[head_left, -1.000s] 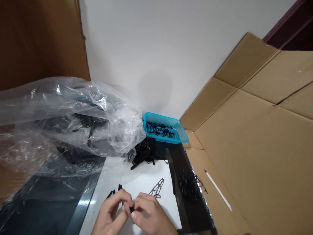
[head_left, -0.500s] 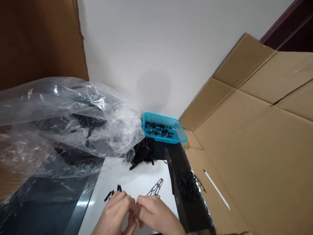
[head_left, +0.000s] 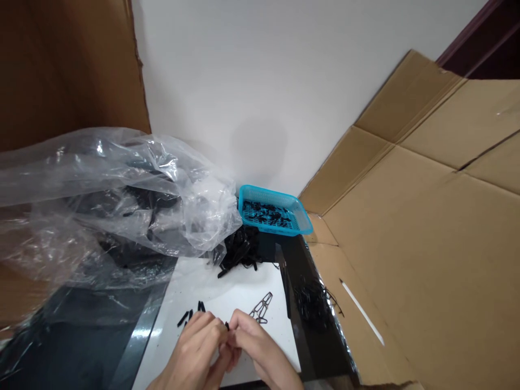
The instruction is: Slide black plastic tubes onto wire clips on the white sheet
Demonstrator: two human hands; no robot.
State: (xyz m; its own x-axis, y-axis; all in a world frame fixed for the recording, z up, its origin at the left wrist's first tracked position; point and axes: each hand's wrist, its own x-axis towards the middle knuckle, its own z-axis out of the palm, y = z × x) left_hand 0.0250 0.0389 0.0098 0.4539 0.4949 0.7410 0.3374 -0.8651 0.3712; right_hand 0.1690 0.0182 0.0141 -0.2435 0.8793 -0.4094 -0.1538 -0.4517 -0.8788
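Note:
My left hand [head_left: 199,346] and my right hand [head_left: 255,344] meet fingertip to fingertip over a white sheet [head_left: 219,295]. Both are closed in a pinch, and the dark tip of a small black piece [head_left: 227,326] pokes out between them; the fingers hide the rest. Left of my left hand lie several short black strips [head_left: 182,318]. Just beyond my right hand rests a flat dark frame with open loops [head_left: 262,309].
A heap of black strips [head_left: 241,249] lies at the sheet's far edge. Behind it a blue basket [head_left: 300,219] holds small black pieces. Clear plastic bag [head_left: 195,211] spreads at left. Thin black loops [head_left: 312,303] and a white pen-like stick [head_left: 361,311] lie right, beside cardboard [head_left: 439,244].
The fingers of both hands have shifted their pinch, and the tip of a black piece now shows between them. The view has moved slightly.

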